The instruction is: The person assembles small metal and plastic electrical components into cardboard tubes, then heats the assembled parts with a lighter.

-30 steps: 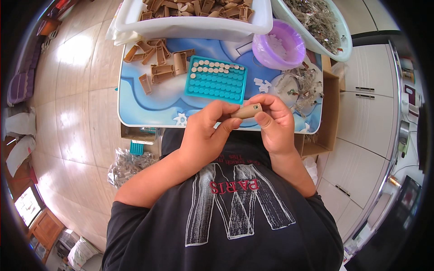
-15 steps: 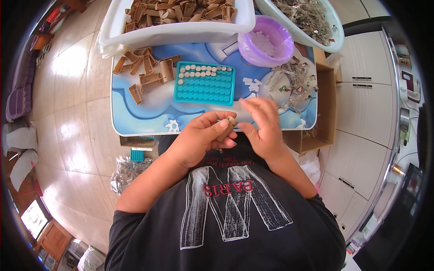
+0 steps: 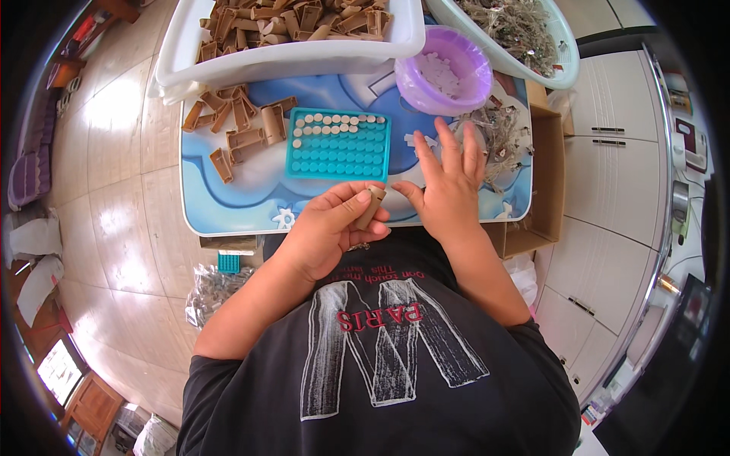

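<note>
My left hand (image 3: pixel 334 220) is closed round a brown plastic casing (image 3: pixel 370 208), held tilted in front of the table edge. To its right, my right hand (image 3: pixel 449 182) has its fingers spread and holds nothing. Its fingertips reach over several small white pieces (image 3: pixel 418 140) on the table, partly covering them. Just beyond my left hand lies a teal tray (image 3: pixel 334 163) with rows of round hollows. Pale round discs (image 3: pixel 327 120) sit in its far rows. Several loose brown casings (image 3: pixel 245 140) lie left of the tray.
A white tub (image 3: pixel 296 59) heaped with brown casings stands at the back. Right of it are a purple bowl (image 3: pixel 407 91) with white pieces and a pale basin (image 3: pixel 566 53) of wired parts. More wired parts (image 3: pixel 498 140) lie at the table's right, beside a cardboard box (image 3: pixel 546 175).
My right hand has moved away from the casing toward the white pieces, its fingers spreading. My left hand still holds the casing, shifted slightly left.
</note>
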A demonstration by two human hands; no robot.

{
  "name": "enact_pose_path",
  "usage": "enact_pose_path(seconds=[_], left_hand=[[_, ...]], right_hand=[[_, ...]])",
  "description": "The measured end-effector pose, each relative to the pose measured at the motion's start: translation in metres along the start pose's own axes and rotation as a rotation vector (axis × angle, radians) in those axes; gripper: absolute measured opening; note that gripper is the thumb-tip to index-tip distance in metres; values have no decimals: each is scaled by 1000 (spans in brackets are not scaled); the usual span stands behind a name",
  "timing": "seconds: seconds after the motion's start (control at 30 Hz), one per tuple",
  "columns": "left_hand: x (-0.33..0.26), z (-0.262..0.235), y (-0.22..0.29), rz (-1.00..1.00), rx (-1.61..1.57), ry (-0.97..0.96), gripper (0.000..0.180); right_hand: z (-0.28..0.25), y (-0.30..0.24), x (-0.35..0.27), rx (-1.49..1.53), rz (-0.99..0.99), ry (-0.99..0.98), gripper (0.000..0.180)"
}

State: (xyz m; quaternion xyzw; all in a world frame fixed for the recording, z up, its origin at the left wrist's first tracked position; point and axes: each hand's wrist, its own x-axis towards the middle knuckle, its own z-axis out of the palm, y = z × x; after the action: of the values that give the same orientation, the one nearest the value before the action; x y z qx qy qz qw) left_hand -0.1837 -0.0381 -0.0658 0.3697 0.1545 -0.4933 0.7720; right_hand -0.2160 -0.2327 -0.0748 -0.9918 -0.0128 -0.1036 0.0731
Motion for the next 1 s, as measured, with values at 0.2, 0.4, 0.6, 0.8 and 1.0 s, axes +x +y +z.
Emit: enact_pose_path(seconds=[0.2, 0.4, 0.6, 0.8, 1.0], left_hand=[[0, -2, 1, 8, 2, 7, 28], [0, -6, -1, 24, -64, -3, 29], [2, -3, -1, 46, -191, -79, 29], [1, -7, -5, 49, -265, -86, 30], [3, -14, -12, 57, -343, -178, 26]], right_hand=[[4, -4, 4, -34, -2, -49, 62], [-7, 3, -1, 432, 3, 131, 46], [-2, 2, -5, 1434, 501, 151, 17], [-18, -15, -4, 800, -18, 192, 19], [-25, -31, -6, 666, -133, 148, 18]])
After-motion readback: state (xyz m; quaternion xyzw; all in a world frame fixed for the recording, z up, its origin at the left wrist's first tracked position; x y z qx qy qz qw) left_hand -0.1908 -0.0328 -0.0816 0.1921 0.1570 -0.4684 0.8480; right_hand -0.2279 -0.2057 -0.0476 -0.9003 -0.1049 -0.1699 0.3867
